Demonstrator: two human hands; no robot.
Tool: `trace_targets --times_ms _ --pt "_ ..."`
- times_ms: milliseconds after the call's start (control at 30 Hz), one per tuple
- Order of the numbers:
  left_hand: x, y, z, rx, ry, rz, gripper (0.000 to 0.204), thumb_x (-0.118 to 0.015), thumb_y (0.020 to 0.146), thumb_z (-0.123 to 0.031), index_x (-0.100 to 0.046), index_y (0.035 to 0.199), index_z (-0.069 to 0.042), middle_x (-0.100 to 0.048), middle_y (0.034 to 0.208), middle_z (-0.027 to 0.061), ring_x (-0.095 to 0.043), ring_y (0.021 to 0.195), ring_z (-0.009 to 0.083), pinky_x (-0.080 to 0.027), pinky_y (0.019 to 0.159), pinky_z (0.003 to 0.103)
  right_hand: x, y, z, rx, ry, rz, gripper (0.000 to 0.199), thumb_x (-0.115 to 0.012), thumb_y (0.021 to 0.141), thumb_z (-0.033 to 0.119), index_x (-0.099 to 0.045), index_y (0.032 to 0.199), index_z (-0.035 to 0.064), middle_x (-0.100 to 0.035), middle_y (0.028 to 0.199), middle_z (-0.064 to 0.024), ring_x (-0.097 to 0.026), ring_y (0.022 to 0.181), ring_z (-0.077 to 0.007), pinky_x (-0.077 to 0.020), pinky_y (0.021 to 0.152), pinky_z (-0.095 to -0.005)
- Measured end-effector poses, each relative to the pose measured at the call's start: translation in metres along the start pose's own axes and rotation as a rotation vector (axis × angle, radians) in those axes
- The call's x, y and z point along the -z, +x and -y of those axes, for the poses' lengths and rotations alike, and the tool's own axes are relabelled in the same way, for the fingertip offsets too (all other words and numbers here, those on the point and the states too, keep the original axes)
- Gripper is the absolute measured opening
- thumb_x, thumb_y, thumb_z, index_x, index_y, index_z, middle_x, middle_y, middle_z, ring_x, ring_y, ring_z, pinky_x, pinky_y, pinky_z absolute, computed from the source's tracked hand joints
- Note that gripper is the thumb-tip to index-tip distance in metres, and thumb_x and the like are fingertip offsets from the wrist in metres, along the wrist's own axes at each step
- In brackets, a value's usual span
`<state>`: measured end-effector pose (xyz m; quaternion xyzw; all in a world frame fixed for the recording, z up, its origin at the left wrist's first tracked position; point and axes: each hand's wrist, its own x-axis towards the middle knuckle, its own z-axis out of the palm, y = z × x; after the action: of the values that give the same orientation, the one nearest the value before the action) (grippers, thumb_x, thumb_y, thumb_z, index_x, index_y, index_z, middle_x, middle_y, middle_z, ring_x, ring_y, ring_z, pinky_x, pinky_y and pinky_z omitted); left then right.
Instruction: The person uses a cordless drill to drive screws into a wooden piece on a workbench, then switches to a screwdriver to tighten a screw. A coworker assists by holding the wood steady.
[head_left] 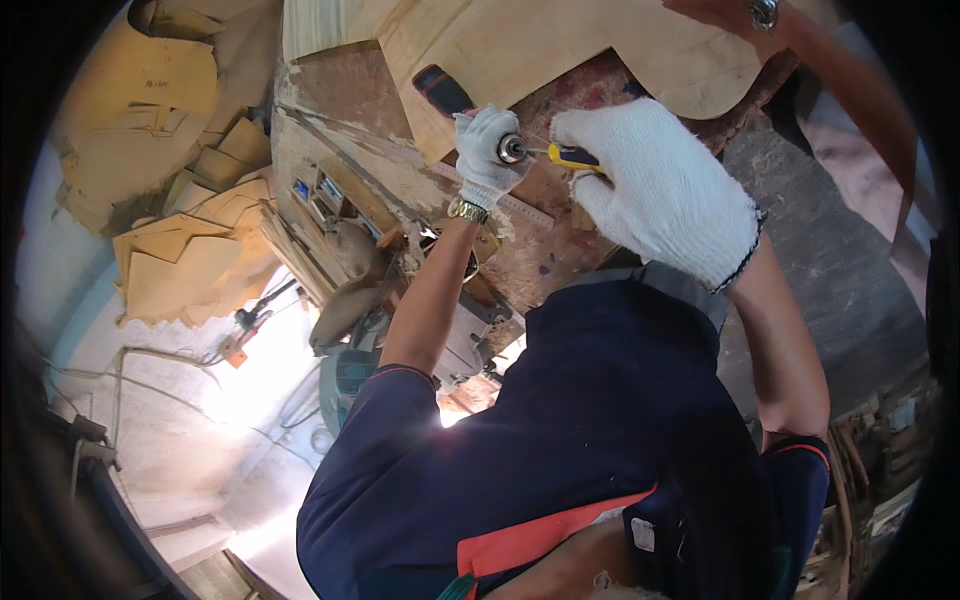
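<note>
In the head view, gripped a dark power tool [443, 91] in the white-gloved left hand [488, 155], fingers wrapped around it beside the round metal chuck [512, 148]. Aimed the black, red-edged end toward the upper left, its long axis slanting down rightward into the glove. Turned the chuck's round face toward the camera and somewhat right, above the worn reddish-brown bench [575, 245]. Held a yellow-and-black screwdriver [575, 158] in the white-gloved right hand [660, 185], grip narrow around the handle. Pointed its thin shaft left at the chuck, long axis nearly level across the view, handle end dipping slightly to the right. Could not tell contact from a small gap at the tip. Wore a metal-banded watch [467, 210] on the left wrist. Saw a ruler [528, 211] lying on the bench near the left hand, a pale plywood sheet [690, 60] beyond both gloves, and brown offcuts [180, 270] heaped well apart to the left.
</note>
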<state>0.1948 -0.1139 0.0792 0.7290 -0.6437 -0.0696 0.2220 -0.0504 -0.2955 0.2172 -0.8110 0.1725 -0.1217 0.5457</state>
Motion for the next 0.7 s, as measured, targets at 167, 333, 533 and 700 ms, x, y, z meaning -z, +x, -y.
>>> trace_targets --times_ms 167,333,533,700 --pt "0.000 0.006 -0.007 -0.040 0.036 0.037 0.033 -0.081 0.059 -0.013 -0.064 0.086 -0.014 -0.067 0.083 0.0048 -0.067 0.087 0.0291 -0.047 0.085 0.044 0.006 0.020 0.010 -0.122 -0.200 0.253 0.027 -0.060 0.085 0.016 -0.071 0.100 -0.0033 -0.072 0.097 -0.0255 -0.068 0.095 -0.0443 -0.0544 0.087 -0.0508" --pt "-0.001 0.000 -0.010 -0.055 0.014 0.019 0.041 -0.082 0.062 -0.018 -0.070 0.101 -0.016 -0.076 0.103 0.0034 -0.072 0.102 0.0274 -0.048 0.094 0.043 0.004 0.015 0.028 -0.234 -0.126 0.266 0.030 -0.062 0.088 0.016 -0.069 0.109 -0.0060 -0.070 0.097 -0.0291 -0.068 0.095 -0.0470 -0.0545 0.083 -0.0474" --pt "-0.014 -0.012 -0.039 0.007 -0.093 -0.054 0.024 -0.075 0.070 -0.024 -0.067 0.092 -0.020 -0.069 0.089 -0.0009 -0.067 0.098 0.0223 -0.044 0.093 0.040 0.002 -0.011 0.083 -0.722 -0.071 0.325 0.041 -0.065 0.092 0.003 -0.064 0.132 -0.0067 -0.075 0.105 -0.0251 -0.076 0.086 -0.0228 -0.0570 0.081 -0.0343" --pt "-0.028 -0.033 -0.066 0.062 -0.220 -0.166 0.020 -0.073 0.070 -0.024 -0.070 0.090 -0.018 -0.072 0.093 -0.0013 -0.068 0.102 0.0216 -0.046 0.099 0.042 0.001 -0.017 0.109 -0.666 -0.262 0.425 0.043 -0.064 0.093 0.003 -0.063 0.135 -0.0066 -0.074 0.109 -0.0275 -0.076 0.099 -0.0281 -0.0556 0.089 -0.0343"
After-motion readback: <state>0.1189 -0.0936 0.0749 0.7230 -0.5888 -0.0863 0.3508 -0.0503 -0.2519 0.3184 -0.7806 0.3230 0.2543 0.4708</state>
